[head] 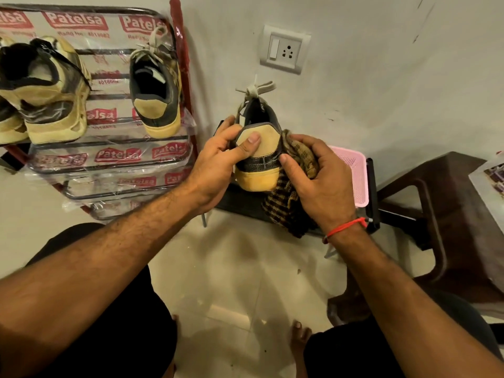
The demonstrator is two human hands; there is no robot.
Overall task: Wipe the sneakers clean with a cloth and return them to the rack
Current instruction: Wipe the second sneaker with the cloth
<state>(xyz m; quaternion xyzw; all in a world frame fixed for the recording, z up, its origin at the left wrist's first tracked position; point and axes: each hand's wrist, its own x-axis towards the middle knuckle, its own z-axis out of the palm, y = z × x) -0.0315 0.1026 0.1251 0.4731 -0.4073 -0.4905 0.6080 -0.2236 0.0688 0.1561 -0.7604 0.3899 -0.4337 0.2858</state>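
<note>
A dark grey sneaker (261,165) with a tan heel patch and yellow sole is held up in the middle of the view, heel toward me. My left hand (218,165) grips its heel, thumb across the tan patch. My right hand (319,184) holds a brown-and-black checked cloth (286,205) against the sneaker's right side; the cloth hangs down below. The matching sneaker (155,88) stands on the top shelf of the red rack (188,85), and a bulkier tan and black sneaker (46,91) sits to its left.
The rack's shelves are wrapped in printed plastic. A pink perforated basket (354,175) rests on a black stand behind my right hand. A dark brown plastic stool (450,214) stands at right. A wall socket (283,50) is above. My knees and bare feet are below on the tiled floor.
</note>
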